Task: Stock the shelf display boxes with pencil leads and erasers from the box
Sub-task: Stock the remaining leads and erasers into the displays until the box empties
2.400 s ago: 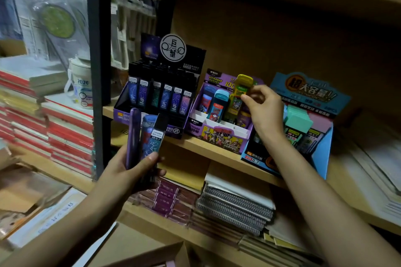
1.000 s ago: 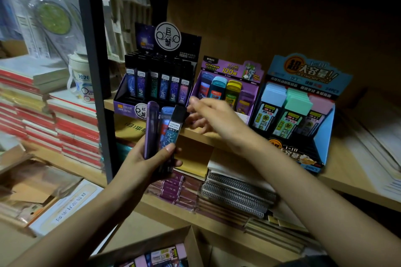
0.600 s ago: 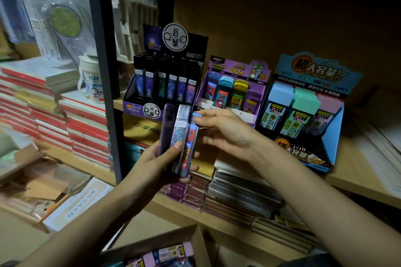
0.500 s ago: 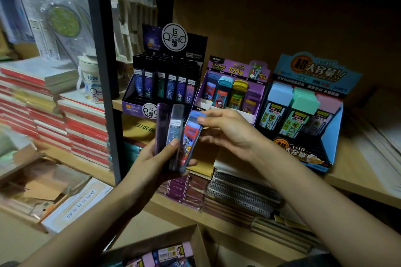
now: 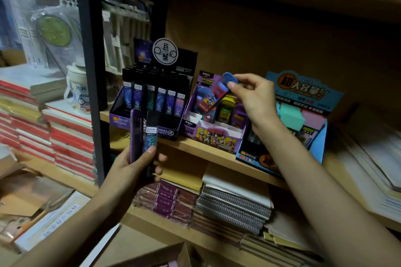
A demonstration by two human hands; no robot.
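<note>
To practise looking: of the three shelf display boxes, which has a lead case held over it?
The purple middle box: the right hand holds a blue-capped case tilted above it; the black box and blue box flank it.

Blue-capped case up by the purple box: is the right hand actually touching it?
Touching. The head view shows the right hand pinching the blue-capped case at its cap end, fingertips pressed against it with no gap.

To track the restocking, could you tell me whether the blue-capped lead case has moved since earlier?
Yes. The right hand has carried the blue-capped lead case up and right, from the left hand to the purple display box.
</note>
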